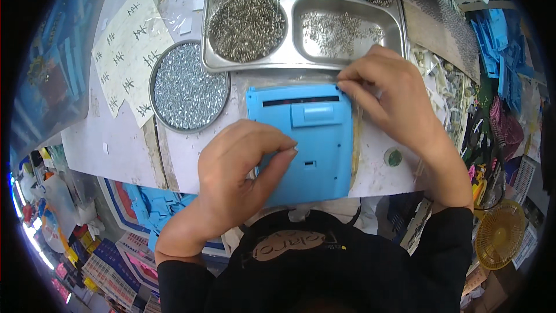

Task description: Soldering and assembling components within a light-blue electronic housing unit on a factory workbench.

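A flat light-blue plastic case (284, 179) lies in front of me, with a dark slot along its far end, a raised rectangular block and small holes near its edges. At its far right corner, my right hand (397, 95) has thumb and forefinger in a pinch beside a small dark hole; anything between the tips is too small to tell. Over the left side of the case, my left hand (234, 165) is closed, thumb against forefinger. A tiny pale glint shows at those fingertips, but its kind cannot be made out.
Beyond the case stands a steel compartment tray (301, 65) with small metal screws in several compartments. To its left is a round dish (190, 87) of tiny silvery parts beside a marked paper sheet (130, 52). White plastic pieces (443, 90) lie at right; a small green disc (393, 157) is nearer.
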A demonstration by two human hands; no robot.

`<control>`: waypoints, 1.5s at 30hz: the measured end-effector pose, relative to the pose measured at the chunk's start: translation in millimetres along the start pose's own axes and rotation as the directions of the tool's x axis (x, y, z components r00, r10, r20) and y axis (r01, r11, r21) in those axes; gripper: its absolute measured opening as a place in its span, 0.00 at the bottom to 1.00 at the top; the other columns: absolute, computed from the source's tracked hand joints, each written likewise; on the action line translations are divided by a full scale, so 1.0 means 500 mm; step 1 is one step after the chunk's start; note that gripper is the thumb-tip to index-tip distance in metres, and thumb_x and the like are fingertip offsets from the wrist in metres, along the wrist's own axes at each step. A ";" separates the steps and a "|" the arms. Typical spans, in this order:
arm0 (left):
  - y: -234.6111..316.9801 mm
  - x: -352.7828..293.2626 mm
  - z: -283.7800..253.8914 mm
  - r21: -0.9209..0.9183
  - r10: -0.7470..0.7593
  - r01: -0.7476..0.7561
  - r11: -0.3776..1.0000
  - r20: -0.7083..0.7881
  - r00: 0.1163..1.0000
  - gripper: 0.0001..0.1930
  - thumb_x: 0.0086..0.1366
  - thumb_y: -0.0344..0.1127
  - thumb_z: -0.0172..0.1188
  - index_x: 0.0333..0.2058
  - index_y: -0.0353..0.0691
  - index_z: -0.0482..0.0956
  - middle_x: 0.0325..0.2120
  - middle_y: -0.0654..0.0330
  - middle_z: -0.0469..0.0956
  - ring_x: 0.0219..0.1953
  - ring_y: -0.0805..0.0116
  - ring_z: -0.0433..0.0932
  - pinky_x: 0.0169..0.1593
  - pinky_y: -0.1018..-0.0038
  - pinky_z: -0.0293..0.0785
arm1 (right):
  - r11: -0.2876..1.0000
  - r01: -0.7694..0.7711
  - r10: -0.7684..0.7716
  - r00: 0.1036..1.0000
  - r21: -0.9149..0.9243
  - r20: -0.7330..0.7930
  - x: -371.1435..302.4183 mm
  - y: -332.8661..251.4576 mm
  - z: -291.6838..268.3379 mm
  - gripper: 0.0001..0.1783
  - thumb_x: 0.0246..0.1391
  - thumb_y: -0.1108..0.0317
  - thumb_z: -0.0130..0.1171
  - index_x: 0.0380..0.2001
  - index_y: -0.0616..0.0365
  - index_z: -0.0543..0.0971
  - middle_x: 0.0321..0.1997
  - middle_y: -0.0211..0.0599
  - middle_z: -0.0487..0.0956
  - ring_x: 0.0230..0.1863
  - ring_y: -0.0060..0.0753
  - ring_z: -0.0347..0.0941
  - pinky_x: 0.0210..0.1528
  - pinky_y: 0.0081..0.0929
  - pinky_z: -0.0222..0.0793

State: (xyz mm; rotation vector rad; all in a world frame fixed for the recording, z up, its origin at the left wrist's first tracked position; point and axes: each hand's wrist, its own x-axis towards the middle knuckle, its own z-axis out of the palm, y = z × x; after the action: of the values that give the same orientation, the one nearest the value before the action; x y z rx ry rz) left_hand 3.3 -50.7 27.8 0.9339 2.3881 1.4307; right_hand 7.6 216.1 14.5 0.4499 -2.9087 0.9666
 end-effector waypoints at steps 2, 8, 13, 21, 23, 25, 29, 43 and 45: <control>0.004 0.003 0.009 0.050 0.094 -0.093 0.994 -0.006 0.996 0.08 0.56 0.19 0.68 0.35 0.36 0.83 0.31 0.57 0.81 0.30 0.64 0.79 0.34 0.73 0.73 | 0.999 0.032 -0.031 0.999 -0.017 0.038 0.008 -0.005 -0.012 0.06 0.54 0.66 0.65 0.28 0.58 0.82 0.26 0.41 0.80 0.35 0.47 0.77 0.39 0.42 0.72; 0.011 0.011 0.054 0.157 0.281 -0.296 0.942 0.111 0.953 0.10 0.55 0.23 0.70 0.35 0.38 0.81 0.31 0.56 0.80 0.32 0.56 0.79 0.35 0.66 0.76 | 0.984 0.167 -0.161 0.982 -0.061 0.095 0.024 0.018 -0.013 0.08 0.58 0.65 0.62 0.31 0.58 0.80 0.28 0.43 0.79 0.36 0.51 0.76 0.40 0.44 0.71; 0.020 0.001 0.081 0.200 0.323 -0.360 0.911 0.197 0.926 0.10 0.54 0.24 0.70 0.35 0.39 0.80 0.30 0.58 0.79 0.31 0.57 0.78 0.34 0.65 0.76 | 0.922 0.268 -0.271 0.962 -0.279 0.025 0.004 0.015 -0.003 0.07 0.56 0.67 0.63 0.33 0.57 0.78 0.28 0.40 0.76 0.37 0.49 0.74 0.41 0.41 0.71; 0.019 -0.015 0.090 0.240 0.322 -0.363 0.901 0.192 0.927 0.11 0.53 0.24 0.71 0.34 0.40 0.80 0.30 0.59 0.79 0.31 0.58 0.79 0.33 0.66 0.76 | 0.838 0.372 -0.368 0.926 -0.399 0.088 0.013 0.014 -0.002 0.06 0.54 0.66 0.64 0.30 0.56 0.79 0.28 0.38 0.76 0.37 0.45 0.75 0.39 0.41 0.74; 0.020 -0.017 0.088 0.243 0.318 -0.358 0.902 0.187 0.929 0.11 0.53 0.24 0.71 0.34 0.40 0.80 0.30 0.59 0.79 0.31 0.58 0.79 0.33 0.66 0.76 | 0.862 0.364 -0.373 0.927 -0.354 0.045 0.012 0.018 0.002 0.06 0.55 0.67 0.64 0.30 0.56 0.79 0.29 0.38 0.77 0.36 0.45 0.75 0.38 0.41 0.73; 0.021 -0.019 0.085 0.245 0.313 -0.350 0.904 0.177 0.933 0.11 0.53 0.24 0.71 0.34 0.40 0.80 0.30 0.59 0.79 0.31 0.59 0.79 0.34 0.66 0.76 | 0.897 0.356 -0.376 0.926 -0.262 -0.028 0.002 0.031 0.011 0.06 0.56 0.67 0.64 0.32 0.57 0.81 0.28 0.39 0.77 0.35 0.46 0.75 0.37 0.41 0.73; 0.016 -0.023 0.082 0.238 0.315 -0.346 0.907 0.161 0.936 0.10 0.53 0.24 0.71 0.35 0.40 0.80 0.30 0.59 0.79 0.31 0.59 0.79 0.34 0.66 0.76 | 0.971 0.212 -0.223 0.970 -0.111 -0.101 -0.013 0.035 0.023 0.09 0.61 0.63 0.60 0.33 0.56 0.81 0.28 0.42 0.79 0.38 0.49 0.77 0.41 0.45 0.73; 0.013 -0.023 0.087 0.235 0.359 -0.397 0.887 0.189 0.914 0.10 0.53 0.26 0.71 0.34 0.40 0.80 0.30 0.60 0.79 0.31 0.60 0.79 0.33 0.67 0.76 | 0.919 0.339 -0.363 0.927 -0.201 -0.099 -0.019 0.048 0.025 0.07 0.55 0.65 0.67 0.37 0.52 0.83 0.26 0.35 0.77 0.31 0.43 0.74 0.34 0.37 0.73; 0.015 -0.021 0.093 0.248 0.382 -0.437 0.865 0.239 0.893 0.09 0.53 0.27 0.68 0.33 0.40 0.79 0.29 0.60 0.77 0.31 0.60 0.78 0.33 0.67 0.75 | 0.925 0.328 -0.356 0.925 -0.191 -0.136 -0.023 0.041 0.006 0.09 0.56 0.65 0.67 0.40 0.50 0.84 0.27 0.35 0.77 0.31 0.42 0.74 0.34 0.37 0.73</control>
State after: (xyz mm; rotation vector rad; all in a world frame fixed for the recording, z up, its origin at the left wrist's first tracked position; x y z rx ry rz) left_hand 36.5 -20.9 8.9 1.6606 2.3964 1.0478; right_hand 12.8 233.0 -1.0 0.7913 -2.6069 0.6708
